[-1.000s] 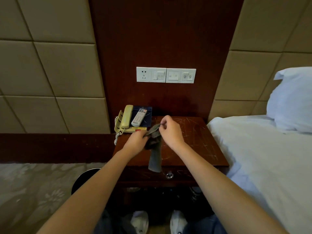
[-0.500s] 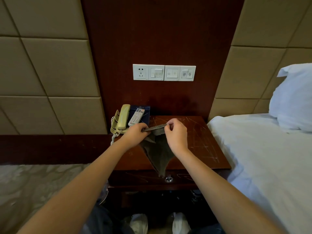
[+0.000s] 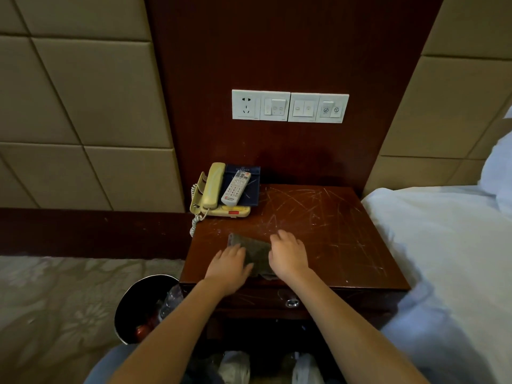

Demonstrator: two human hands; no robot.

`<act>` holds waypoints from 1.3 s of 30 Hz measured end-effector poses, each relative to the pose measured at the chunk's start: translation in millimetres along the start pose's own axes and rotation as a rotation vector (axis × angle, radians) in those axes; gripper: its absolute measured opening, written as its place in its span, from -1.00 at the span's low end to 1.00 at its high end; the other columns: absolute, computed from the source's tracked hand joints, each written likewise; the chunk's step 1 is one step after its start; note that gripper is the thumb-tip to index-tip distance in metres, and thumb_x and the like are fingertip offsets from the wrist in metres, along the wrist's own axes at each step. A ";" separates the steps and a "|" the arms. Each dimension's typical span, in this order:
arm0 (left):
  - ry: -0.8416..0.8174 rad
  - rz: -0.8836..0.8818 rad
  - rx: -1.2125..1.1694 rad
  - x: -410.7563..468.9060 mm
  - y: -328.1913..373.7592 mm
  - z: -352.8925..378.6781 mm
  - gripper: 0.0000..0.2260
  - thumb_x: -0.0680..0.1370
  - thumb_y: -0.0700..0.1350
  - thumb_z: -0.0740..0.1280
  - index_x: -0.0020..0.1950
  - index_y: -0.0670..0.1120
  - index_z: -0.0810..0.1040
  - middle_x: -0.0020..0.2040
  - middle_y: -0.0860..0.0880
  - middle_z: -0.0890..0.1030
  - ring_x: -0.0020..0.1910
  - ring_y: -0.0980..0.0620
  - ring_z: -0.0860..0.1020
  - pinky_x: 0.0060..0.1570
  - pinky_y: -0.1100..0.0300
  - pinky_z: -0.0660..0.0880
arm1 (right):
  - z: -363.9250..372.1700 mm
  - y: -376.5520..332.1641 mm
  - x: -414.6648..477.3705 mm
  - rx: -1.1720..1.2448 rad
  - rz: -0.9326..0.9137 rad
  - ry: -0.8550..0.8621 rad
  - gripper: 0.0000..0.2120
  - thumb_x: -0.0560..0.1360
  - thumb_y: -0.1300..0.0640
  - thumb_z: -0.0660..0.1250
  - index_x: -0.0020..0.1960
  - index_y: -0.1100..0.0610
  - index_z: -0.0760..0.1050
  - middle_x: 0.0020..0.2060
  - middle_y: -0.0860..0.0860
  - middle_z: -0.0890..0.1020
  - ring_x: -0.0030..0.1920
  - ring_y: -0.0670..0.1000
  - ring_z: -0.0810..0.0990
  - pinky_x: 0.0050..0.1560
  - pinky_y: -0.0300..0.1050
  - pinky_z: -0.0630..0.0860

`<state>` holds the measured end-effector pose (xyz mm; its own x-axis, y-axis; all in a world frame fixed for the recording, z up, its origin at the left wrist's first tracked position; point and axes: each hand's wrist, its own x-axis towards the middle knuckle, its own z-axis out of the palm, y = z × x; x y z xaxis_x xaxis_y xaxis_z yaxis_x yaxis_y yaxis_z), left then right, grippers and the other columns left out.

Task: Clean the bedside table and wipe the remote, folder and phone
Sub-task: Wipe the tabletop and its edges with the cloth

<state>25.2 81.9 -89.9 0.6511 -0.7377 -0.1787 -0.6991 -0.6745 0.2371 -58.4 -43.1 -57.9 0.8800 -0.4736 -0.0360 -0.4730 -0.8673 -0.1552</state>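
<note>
Scratched dark wood tops the bedside table (image 3: 332, 231); a grey cloth (image 3: 256, 250) lies at its near left. The left hand (image 3: 228, 268) presses it with straight fingers, and the right hand (image 3: 288, 256) curls fingers onto it, perhaps pinching. At the far left sit the phone (image 3: 212, 189) and the folder (image 3: 252, 191), with the remote (image 3: 236, 187) on top.

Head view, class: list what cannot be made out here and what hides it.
Head view only.
1. Cloth: ends covered by the left hand and right hand.
2. Folder: partly covered by the remote and phone; print too small.
3. Bin: contents dark, partly behind the left forearm.
4. Pillow: cut off by the right edge.
</note>
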 end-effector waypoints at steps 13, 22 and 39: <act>0.056 0.014 0.155 58.7 -5.5 41.4 -0.50 0.67 -0.05 -0.12 0.55 -0.13 -0.25 0.55 -0.07 -0.26 0.53 0.01 -0.25 0.49 0.08 -0.21 | 68.5 -0.3 49.3 0.056 -0.195 -0.231 -0.44 0.64 0.13 -0.05 0.57 0.13 -0.20 0.56 0.04 -0.16 0.55 -0.01 -0.19 0.52 -0.01 -0.22; 0.016 0.009 0.141 105.5 -16.7 26.2 -0.51 0.67 0.01 -0.18 0.56 -0.10 -0.21 0.56 -0.04 -0.22 0.53 0.05 -0.22 0.50 0.11 -0.19 | 69.0 6.2 92.1 0.111 -0.169 -0.238 -0.49 0.66 0.07 -0.15 0.56 0.10 -0.21 0.55 0.00 -0.20 0.54 -0.06 -0.23 0.52 0.00 -0.25; -0.039 0.011 0.157 8.0 1.5 42.0 -0.51 0.67 0.03 -0.18 0.55 -0.08 -0.24 0.56 -0.02 -0.26 0.53 0.04 -0.25 0.51 0.08 -0.20 | 68.3 -6.3 -8.0 0.021 -0.125 -0.338 -0.50 0.65 -0.03 -0.26 0.54 0.01 -0.34 0.50 -0.11 -0.35 0.49 -0.12 -0.37 0.44 0.22 -0.39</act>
<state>17.0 73.8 -131.1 0.6334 -0.7435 -0.2145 -0.7458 -0.6605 0.0873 -59.6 -23.3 -124.0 0.8969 -0.2841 -0.3390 -0.3634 -0.9102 -0.1986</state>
